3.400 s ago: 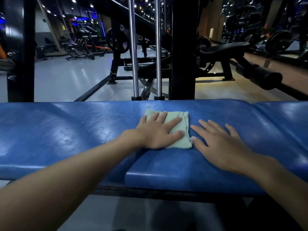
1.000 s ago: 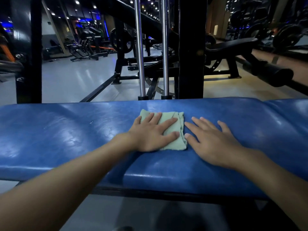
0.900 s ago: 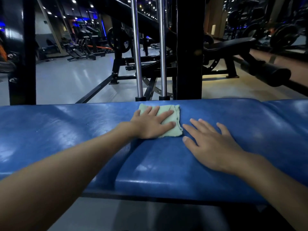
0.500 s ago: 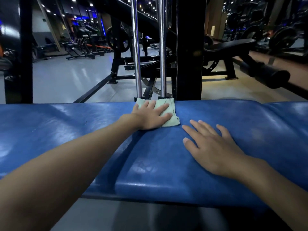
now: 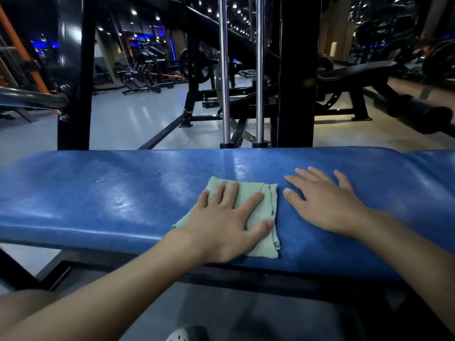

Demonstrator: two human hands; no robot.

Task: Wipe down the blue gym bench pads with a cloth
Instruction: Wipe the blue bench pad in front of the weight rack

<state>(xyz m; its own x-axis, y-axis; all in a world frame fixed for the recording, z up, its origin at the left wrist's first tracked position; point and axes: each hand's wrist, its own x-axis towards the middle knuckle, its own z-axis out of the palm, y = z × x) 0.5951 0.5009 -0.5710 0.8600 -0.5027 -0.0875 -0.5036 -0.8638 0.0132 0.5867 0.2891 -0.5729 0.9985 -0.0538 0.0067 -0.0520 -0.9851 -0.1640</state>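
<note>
Stretching across from the left edge, the blue bench pad [image 5: 110,200] fills the middle of my view, shiny and scuffed. My left hand [image 5: 224,222] lies flat on the pale green cloth [image 5: 261,212], fingers [image 5: 253,199] spread apart and pressing it against the pad close to the near edge. Just beside the cloth's right edge, my right hand [image 5: 325,205] rests palm down on bare blue vinyl, fingers splayed, holding nothing. Behind the pad stand two chrome guide rods [image 5: 224,70] and a black upright [image 5: 295,70].
</note>
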